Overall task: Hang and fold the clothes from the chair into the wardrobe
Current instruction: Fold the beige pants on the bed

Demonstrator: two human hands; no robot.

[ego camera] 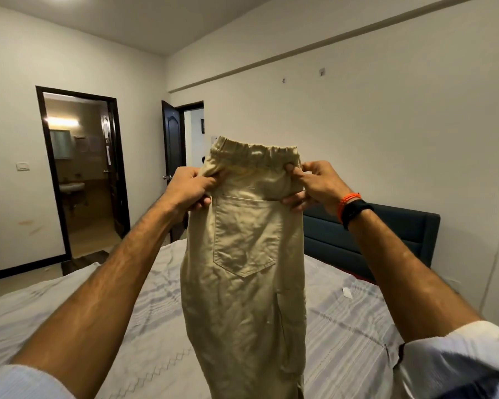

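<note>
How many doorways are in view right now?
2. A lit bathroom doorway is in the left wall. A second doorway, its dark door swung open, is further back, just left of the trousers. Others may be out of frame.

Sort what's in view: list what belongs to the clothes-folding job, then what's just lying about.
Part of the job:
beige trousers, held up by the waistband
left hand and right hand, gripping them
bed, beneath the trousers

Just there:
small white scrap on the bed
dark headboard
bathroom doorway
</note>
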